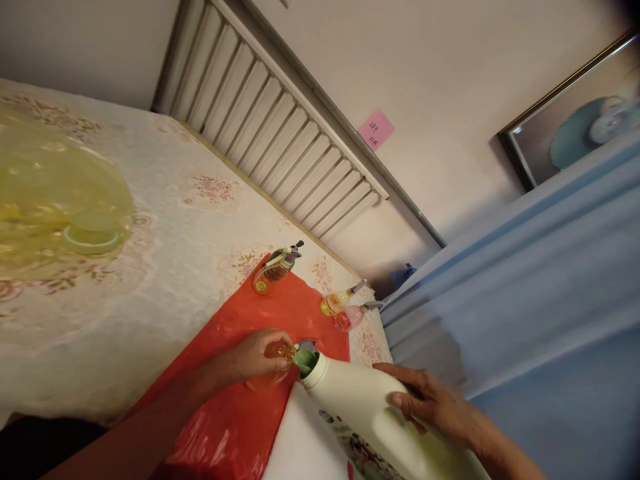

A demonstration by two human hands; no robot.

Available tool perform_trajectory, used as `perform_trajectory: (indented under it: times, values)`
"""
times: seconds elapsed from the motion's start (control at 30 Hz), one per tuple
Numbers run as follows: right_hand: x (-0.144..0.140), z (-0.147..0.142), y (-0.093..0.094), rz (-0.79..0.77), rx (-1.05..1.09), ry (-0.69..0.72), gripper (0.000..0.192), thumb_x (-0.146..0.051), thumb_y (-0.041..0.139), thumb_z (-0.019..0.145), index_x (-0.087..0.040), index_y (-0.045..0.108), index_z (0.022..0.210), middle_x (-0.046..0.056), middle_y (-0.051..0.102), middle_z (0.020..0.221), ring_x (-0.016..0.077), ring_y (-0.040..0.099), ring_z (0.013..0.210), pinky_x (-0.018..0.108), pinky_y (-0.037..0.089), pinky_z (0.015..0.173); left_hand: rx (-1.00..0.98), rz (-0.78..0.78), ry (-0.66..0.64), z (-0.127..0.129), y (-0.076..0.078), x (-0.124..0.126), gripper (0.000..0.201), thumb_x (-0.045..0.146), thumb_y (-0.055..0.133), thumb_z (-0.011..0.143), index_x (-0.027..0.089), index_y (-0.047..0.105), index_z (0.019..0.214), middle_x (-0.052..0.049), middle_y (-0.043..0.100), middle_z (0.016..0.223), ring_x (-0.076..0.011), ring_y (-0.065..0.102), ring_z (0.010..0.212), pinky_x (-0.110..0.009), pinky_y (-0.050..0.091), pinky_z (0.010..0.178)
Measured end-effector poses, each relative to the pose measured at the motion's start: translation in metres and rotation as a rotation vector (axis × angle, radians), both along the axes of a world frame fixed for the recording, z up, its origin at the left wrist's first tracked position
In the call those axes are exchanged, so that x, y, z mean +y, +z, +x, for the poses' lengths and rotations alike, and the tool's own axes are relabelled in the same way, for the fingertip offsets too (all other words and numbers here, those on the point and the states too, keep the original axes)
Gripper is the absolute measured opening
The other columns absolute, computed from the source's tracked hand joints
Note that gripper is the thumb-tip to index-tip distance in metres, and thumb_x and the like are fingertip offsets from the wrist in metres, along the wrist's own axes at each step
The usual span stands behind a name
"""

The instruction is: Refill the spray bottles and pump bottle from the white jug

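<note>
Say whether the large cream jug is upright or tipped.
Tipped: the cream jug slants mouth-first toward the left hand, well off the line of the standing yellow bottle.

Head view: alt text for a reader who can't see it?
The left hand holds a small clear bottle close to the mouth of a tilted pale jug gripped by the right hand. A red sheet and three more bottles are on the floral cloth.

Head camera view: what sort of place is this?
Probably a room in a home, judging by the flower-patterned tablecloth, the framed picture on the wall and the draped blue fabric, though one view can't confirm it.
</note>
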State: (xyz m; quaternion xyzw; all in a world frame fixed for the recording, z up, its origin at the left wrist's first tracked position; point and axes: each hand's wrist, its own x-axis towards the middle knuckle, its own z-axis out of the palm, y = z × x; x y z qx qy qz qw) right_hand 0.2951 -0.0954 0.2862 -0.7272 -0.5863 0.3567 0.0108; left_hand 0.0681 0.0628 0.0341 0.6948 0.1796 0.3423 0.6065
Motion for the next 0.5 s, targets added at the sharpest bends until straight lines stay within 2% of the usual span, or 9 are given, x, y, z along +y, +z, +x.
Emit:
perform_trajectory:
  times: [0.37,0.5]
  values:
    - [0.0007,0.0010,-0.0002,0.012,0.024,0.032,0.064,-0.061,0.057,0.090,-0.021,0.057,0.139,0.000,0.055,0.071,0.0095,0.044,0.056,0.018,0.041,0.048,-0.002,-0.010,-0.007,-0.0017,0.0021,-0.0008,0.024,0.025,0.064,0.075,0.022,0.067,0.099,-0.001,0.073,0.104,-0.0242,0.065,0.105,-0.033,0.050,0.090]
    - [0.0005,0.0010,0.0006,0.004,0.040,0.041,0.062,-0.060,0.057,0.090,-0.020,0.057,0.139,0.000,0.056,0.072,0.0099,0.045,0.058,0.018,0.041,0.048,-0.002,-0.009,-0.011,-0.0011,0.0020,-0.0006,0.024,0.026,0.065,0.075,0.022,0.068,0.099,-0.001,0.073,0.103,-0.0230,0.066,0.101,-0.032,0.050,0.089]
